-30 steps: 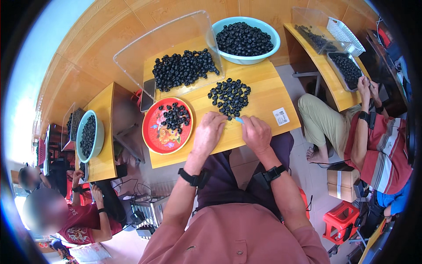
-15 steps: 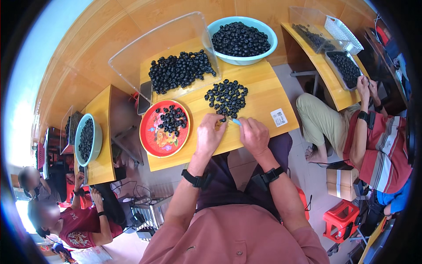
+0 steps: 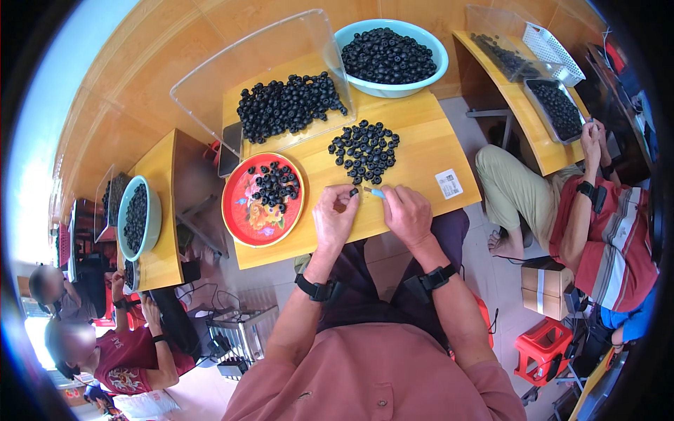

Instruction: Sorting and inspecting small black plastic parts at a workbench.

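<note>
My left hand (image 3: 333, 216) is closed, pinching one small round black piece (image 3: 353, 192) between thumb and fingertip, just above the table near its front edge. My right hand (image 3: 408, 213) is closed around a small knife with a light-blue handle (image 3: 378, 193). Its short blade points left toward the pinched piece, with a small gap between them. Beyond both hands lies a loose pile of black ring-like pieces (image 3: 364, 149), some showing a hole. To the left, a red flowered round tray (image 3: 241, 223) holds more such pieces, gathered toward its upper right.
A clear plastic bin (image 3: 184, 93) with a black heap and a pale-blue basin (image 3: 444, 64) full of pieces stand at the back of the wooden table (image 3: 428, 133). A dark phone-like slab (image 3: 229, 149) lies beside the bin. Other people work at tables left and right.
My left hand has drawn slightly away from the blade, so the black piece and the blade now show apart. The view has shifted a little; my right hand stays near the same spot.
</note>
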The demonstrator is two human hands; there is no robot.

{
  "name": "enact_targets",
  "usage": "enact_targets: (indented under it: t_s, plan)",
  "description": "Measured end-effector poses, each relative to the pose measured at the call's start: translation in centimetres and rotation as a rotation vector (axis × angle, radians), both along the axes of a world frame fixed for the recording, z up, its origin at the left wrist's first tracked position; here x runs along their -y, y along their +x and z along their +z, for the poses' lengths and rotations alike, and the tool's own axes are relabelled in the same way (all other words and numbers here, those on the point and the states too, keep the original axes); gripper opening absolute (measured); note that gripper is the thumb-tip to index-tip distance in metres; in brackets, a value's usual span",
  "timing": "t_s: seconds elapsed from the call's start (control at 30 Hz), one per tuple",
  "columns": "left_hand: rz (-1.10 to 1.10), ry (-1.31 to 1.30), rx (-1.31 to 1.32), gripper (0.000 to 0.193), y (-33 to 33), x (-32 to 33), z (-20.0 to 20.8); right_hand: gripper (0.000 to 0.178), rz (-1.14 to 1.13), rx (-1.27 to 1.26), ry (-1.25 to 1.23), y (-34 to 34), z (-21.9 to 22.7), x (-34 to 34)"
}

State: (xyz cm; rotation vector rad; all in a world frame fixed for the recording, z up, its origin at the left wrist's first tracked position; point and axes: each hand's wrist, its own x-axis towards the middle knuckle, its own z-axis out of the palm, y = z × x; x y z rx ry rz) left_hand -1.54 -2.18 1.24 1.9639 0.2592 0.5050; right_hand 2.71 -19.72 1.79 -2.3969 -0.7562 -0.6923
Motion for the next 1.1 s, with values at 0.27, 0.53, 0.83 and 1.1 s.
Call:
enact_targets:
  t_s: [0.27, 0.53, 0.83, 1.1]
  plan:
    - [-0.018, -0.058, 0.027, 0.020, 0.0, -0.1, -0.6, 0.017, 0.076, -0.069, 0.065, 0.4, 0.3, -0.3]
    - [0.023, -0.154, -0.002, 0.021, 0.1, -0.2, -0.5, 0.010, 0.063, -0.081, 0.029, 0.8, -0.1, -1.2]
    - [0.006, -0.091, 0.049, 0.021, 0.1, -0.2, -0.5, 0.008, 0.089, -0.008, 0.019, 0.3, 0.2, -1.2]
    - [-0.023, -0.027, 0.045, 0.022, 0.0, 0.0, 0.0, 0.011, 0.124, -0.004, -0.009, 0.2, 0.1, -1.2]
